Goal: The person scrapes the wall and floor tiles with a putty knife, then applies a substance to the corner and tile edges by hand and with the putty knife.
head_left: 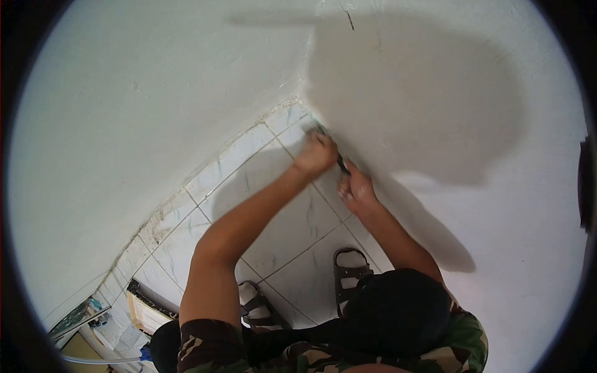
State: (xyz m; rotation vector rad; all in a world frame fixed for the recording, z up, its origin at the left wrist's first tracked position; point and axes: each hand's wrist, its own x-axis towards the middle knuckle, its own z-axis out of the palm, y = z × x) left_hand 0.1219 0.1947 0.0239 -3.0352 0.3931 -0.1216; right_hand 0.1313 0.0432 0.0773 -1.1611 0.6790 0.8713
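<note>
Near the room corner, my left hand (316, 155) is closed and slightly blurred. It grips a slim tool with a dark handle (342, 164) and a blurred pale grey end. My right hand (358, 188) is closed round the lower end of the same handle, just right of and below my left hand. The grey end lies at the foot of the right wall (435, 205), close to the corner. Its exact kind is too blurred to tell.
White floor tiles (289, 211) with bluish streaks meet the left wall (155, 87) along a rough edge. My sandalled feet (351, 267) stand on them. At the lower left are a pale box-like object (149, 311) and a hose with a blue fitting (145, 353).
</note>
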